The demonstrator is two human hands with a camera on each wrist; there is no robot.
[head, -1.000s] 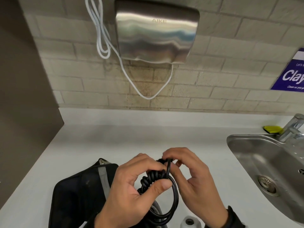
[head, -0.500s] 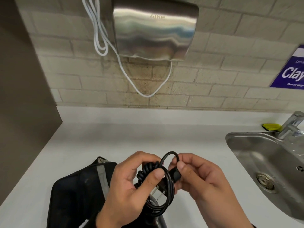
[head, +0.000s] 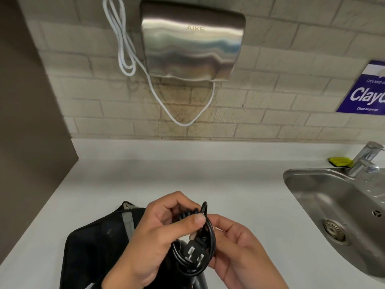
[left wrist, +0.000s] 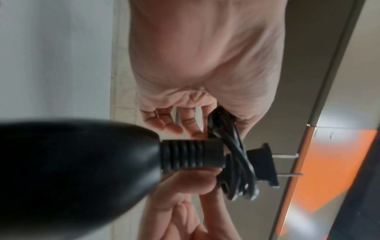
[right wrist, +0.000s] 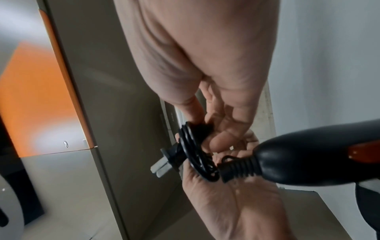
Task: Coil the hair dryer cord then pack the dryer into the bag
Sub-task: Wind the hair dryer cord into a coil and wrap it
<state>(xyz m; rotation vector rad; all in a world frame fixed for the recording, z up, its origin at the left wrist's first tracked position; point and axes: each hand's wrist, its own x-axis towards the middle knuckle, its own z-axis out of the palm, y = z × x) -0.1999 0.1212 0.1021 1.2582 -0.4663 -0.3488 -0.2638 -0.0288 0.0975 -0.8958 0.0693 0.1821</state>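
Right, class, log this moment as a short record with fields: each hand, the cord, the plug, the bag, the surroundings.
left hand: holds the coiled cord, thumb pressed over the loops
right hand: pinches the cord at the coil's right side
cord: black, wound into loops, held above the counter
plug: two flat prongs, poking through the coil
hair dryer: black body, hanging below the hands
bag: black, lying on the white counter, left of the hands
surroundings: steel sink at right; hand dryer on the wall

I see open tabletop (head: 177,176) beyond the bag (head: 98,247); sink (head: 325,197) blocks right of bag, wall panel (head: 31,122) left.
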